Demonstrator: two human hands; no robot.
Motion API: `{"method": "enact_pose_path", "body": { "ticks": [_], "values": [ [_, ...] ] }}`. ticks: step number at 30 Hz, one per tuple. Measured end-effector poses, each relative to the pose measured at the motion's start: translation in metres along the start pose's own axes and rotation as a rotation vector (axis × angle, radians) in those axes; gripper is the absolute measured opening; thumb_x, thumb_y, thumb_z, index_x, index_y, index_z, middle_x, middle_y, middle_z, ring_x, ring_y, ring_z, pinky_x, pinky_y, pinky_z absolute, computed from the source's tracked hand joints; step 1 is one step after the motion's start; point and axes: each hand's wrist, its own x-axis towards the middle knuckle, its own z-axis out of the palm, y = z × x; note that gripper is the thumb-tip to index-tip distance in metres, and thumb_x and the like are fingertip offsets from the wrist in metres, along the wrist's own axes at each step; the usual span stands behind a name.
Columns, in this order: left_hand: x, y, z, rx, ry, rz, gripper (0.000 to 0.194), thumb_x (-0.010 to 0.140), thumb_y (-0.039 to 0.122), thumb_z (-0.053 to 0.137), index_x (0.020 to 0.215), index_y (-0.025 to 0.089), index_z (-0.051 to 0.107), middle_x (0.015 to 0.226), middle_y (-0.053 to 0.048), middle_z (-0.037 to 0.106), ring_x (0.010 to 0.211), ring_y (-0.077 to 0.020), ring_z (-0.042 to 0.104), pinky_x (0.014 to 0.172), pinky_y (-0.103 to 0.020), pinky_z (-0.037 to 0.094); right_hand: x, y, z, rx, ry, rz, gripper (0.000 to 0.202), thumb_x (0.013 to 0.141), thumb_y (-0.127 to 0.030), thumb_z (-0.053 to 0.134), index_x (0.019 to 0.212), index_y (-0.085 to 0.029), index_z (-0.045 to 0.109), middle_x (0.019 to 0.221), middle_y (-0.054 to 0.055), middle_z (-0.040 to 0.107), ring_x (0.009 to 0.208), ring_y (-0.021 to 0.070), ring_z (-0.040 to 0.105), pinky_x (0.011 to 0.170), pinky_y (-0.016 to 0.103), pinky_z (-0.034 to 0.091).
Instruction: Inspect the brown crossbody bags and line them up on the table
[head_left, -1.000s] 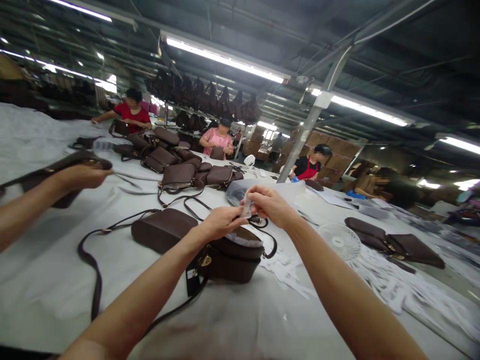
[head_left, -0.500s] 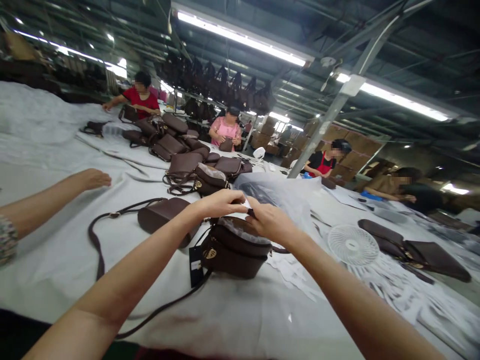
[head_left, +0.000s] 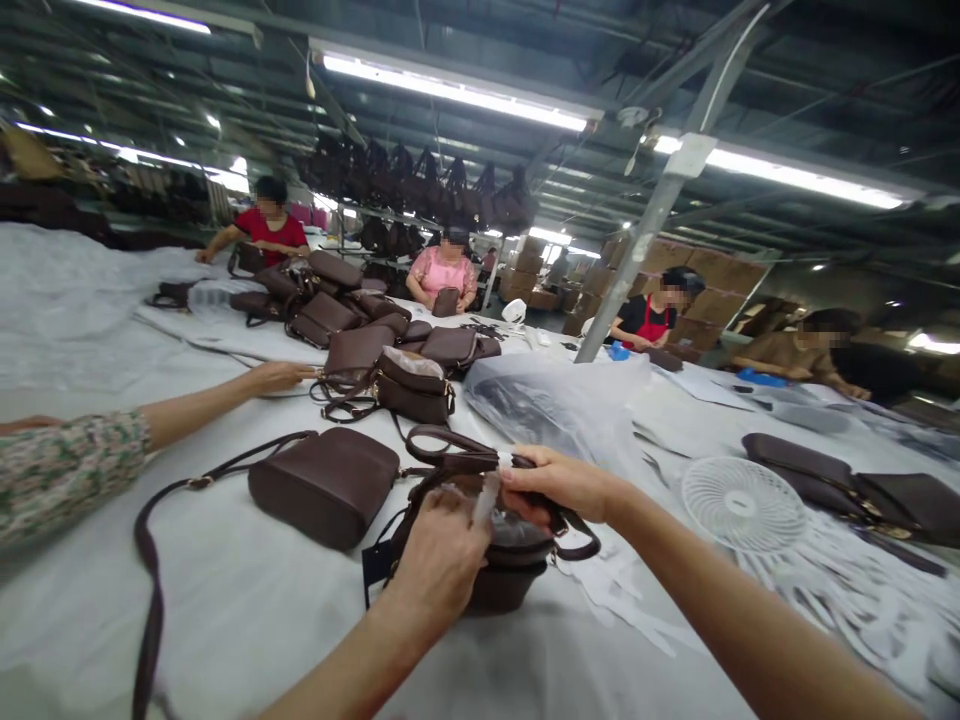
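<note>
A dark brown bag (head_left: 514, 585) stands upright and open on the white-covered table, with clear plastic in its mouth. My right hand (head_left: 562, 483) grips its folded brown strap (head_left: 450, 445), which has a white band around it, above the bag's right side. My left hand (head_left: 446, 545) is over the front of the opening, its fingers closed on a whitish strip (head_left: 486, 500). A black tag (head_left: 373, 570) hangs at the bag's left side. Just to the left lies another brown bag (head_left: 326, 485) with a long strap.
A pile of brown bags (head_left: 360, 350) lies ahead, touched by another person's hand (head_left: 277, 377) from the left. Clear plastic (head_left: 555, 400) is beyond my right hand. A white fan (head_left: 742, 503), white strips and more bags are right. People work across the table.
The strap now stands gathered in my right hand. My left hand has come down and back to the bag's mouth. The other person's hand has reached right to the pile.
</note>
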Motion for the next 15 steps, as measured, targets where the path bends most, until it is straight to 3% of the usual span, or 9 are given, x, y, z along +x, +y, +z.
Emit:
{"method": "enact_pose_path", "body": {
  "ticks": [3, 6, 10, 15],
  "values": [
    [0.002, -0.004, 0.0, -0.031, -0.028, 0.051, 0.017, 0.079, 0.021, 0.068, 0.095, 0.019, 0.063, 0.097, -0.01, 0.069, 0.097, -0.0283, 0.062, 0.087, -0.045, 0.048, 0.01, 0.008, 0.004, 0.069, -0.022, -0.067, 0.026, 0.076, -0.041, 0.067, 0.076, -0.016, 0.059, 0.062, -0.003, 0.06, 0.054, 0.0097, 0.052, 0.053, 0.02, 0.044],
    [0.001, -0.005, -0.001, -0.047, -0.044, 0.064, 0.019, 0.078, 0.016, 0.067, 0.097, 0.019, 0.062, 0.093, -0.009, 0.07, 0.096, -0.028, 0.062, 0.087, -0.044, 0.049, 0.02, 0.012, 0.007, 0.046, -0.003, -0.094, 0.014, 0.072, -0.028, 0.066, 0.075, -0.016, 0.061, 0.066, -0.004, 0.06, 0.061, 0.0107, 0.053, 0.06, 0.021, 0.044],
    [-0.006, -0.005, 0.0, -0.073, 0.008, 0.081, 0.019, 0.082, 0.01, 0.059, 0.098, 0.02, 0.062, 0.105, -0.008, 0.069, 0.098, -0.0245, 0.063, 0.086, -0.039, 0.05, 0.026, 0.016, 0.006, 0.022, -0.098, -0.017, 0.009, 0.067, -0.022, 0.063, 0.073, -0.016, 0.061, 0.067, -0.005, 0.059, 0.065, 0.0112, 0.051, 0.066, 0.022, 0.043],
    [-0.017, -0.003, -0.003, -0.035, 0.061, 0.113, 0.008, 0.084, 0.012, 0.057, 0.083, 0.019, 0.061, 0.089, -0.005, 0.068, 0.089, -0.022, 0.063, 0.082, -0.034, 0.051, 0.029, 0.017, 0.008, -0.187, -0.219, 0.116, 0.017, 0.063, -0.015, 0.056, 0.077, -0.017, 0.065, 0.07, -0.005, 0.061, 0.07, 0.0135, 0.054, 0.072, 0.023, 0.044]
  ]
}}
